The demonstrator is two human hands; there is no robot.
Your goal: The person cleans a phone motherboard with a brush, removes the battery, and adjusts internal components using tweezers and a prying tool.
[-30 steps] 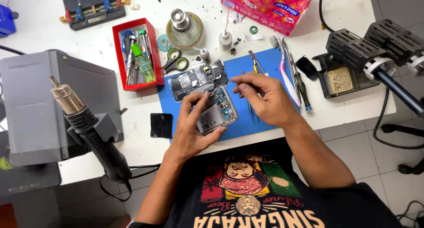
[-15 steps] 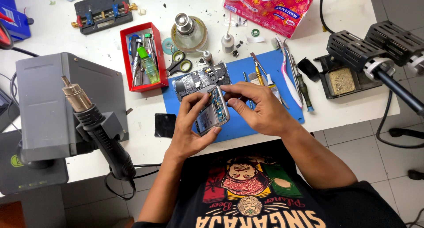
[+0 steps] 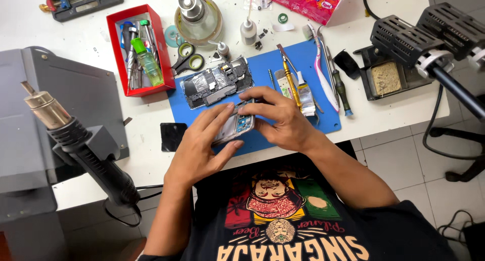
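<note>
Both hands, left hand (image 3: pixel 202 147) and right hand (image 3: pixel 280 119), grip an opened phone (image 3: pixel 235 127) above the blue mat (image 3: pixel 323 122) on the bench (image 3: pixel 384 114).

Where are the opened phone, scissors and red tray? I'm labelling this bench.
opened phone (image 3: pixel 236 125), head view, exposed inner board.
scissors (image 3: pixel 185 59), head view, handle loops.
red tray (image 3: pixel 115 49), head view, left wall.

Black short-sleeved T-shirt (image 3: pixel 313 225), large colourful printed graphic on chest: cartoon figure in red, green, yellow panels, pale lettering below. Forearms bare. Left hand (image 3: pixel 199 150), right hand (image 3: pixel 283 120) bare: no gloves, rings, watch.
</note>
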